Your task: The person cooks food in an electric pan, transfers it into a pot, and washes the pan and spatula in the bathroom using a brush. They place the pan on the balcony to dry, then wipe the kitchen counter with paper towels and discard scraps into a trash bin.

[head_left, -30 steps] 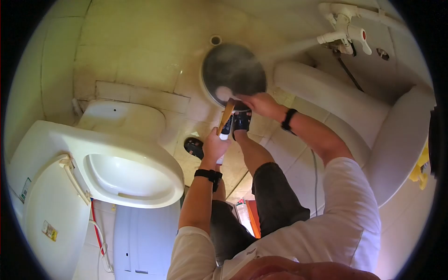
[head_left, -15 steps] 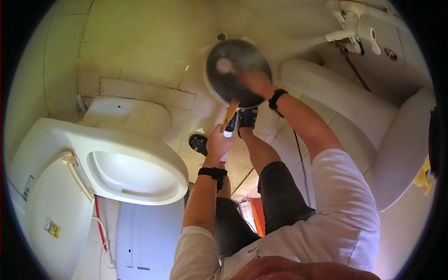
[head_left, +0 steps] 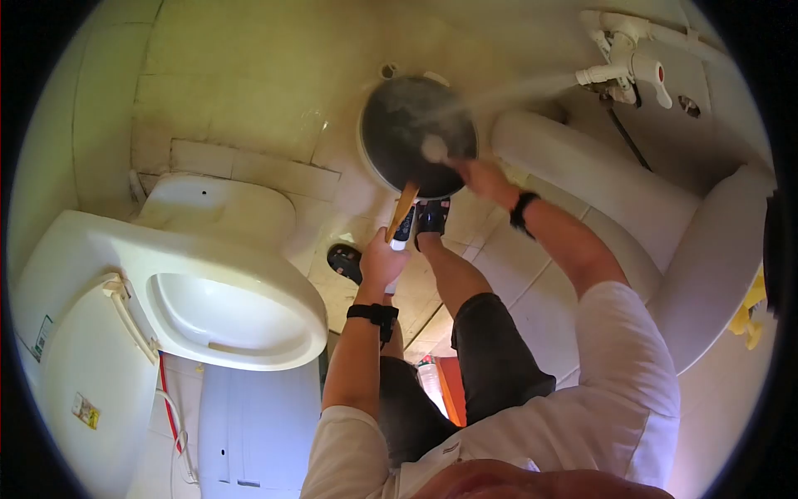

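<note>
A round dark pan sits low near the floor in the upper middle, its inside hazy under a stream of water. My left hand is wrapped round the pan's white-ended handle, and a wooden strip, perhaps a spatula, lies along it. Over the pan's lower right part, my right hand is closed, its fingers blurred. Just beyond them shows a pale round thing; what the fingers grip cannot be made out clearly.
At the upper right a white wall tap sprays toward the pan. A white toilet stands at the left with its lid raised. A white tub rim curves along the right. A floor drain lies behind the pan.
My right hand has moved across the pan, then back toward its lower right edge, with the pale round thing shifting too. My left hand keeps its hold on the handle.
</note>
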Demonstrator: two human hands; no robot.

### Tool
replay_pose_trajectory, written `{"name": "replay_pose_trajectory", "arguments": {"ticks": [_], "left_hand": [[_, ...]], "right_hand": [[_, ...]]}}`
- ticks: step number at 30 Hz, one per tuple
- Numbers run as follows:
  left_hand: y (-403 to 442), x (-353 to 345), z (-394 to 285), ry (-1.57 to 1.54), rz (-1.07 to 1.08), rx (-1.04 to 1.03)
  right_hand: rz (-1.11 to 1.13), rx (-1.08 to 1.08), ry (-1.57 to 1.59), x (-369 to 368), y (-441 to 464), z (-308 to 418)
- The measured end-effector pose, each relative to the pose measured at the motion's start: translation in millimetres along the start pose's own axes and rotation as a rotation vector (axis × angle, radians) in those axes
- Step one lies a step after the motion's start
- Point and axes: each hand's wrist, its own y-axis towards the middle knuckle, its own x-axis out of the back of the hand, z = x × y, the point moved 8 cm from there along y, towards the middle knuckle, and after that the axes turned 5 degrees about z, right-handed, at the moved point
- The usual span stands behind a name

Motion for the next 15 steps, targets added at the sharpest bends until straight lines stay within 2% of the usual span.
{"name": "replay_pose_trajectory", "arguments": {"ticks": [1, 3, 5, 6, 7, 9, 11, 12, 14, 15], "left_hand": [[-2.5, -0.7, 2.9, 0.018, 0.010, 0.006], [-5.5, 0.1, 0.2, 0.010, 0.021, -0.009], [-3.6, 2.5, 0.4, 0.013, 0.022, -0.019], [0.2, 2.2, 0.2, 0.016, 0.008, -0.020], [-0.1, 0.5, 2.6, 0.021, 0.004, -0.016], [2.6, 4.0, -2.4, 0.003, 0.008, 0.000], [-4.9, 3.0, -3.2, -0.058, 0.005, 0.004], [-5.1, 2.5, -2.6, -0.070, 0.004, -0.007], [-1.6, 2.6, 3.5, -0.060, -0.009, -0.011], [-2.7, 2.1, 0.1, -0.063, -0.001, -0.016]], "right_hand": [[0.005, -0.003, -0.001, 5.4, -12.1, 20.3], [0.205, 0.046, 0.132, 9.9, -4.0, 77.4], [0.216, 0.042, -0.023, 32.7, 47.3, 95.2], [0.197, 0.013, -0.216, 48.9, 70.9, 93.6], [0.121, -0.075, 0.031, 29.2, 98.7, 34.4], [-0.072, -0.031, 0.196, 26.6, 116.2, -32.2], [-0.131, 0.056, -0.140, 31.9, 88.7, -45.8], [-0.080, 0.023, -0.408, 27.3, 69.7, -51.3], [0.302, -0.223, -0.211, 26.5, 14.2, -13.9], [0.295, -0.196, -0.022, 20.3, -3.8, 7.1]]}}
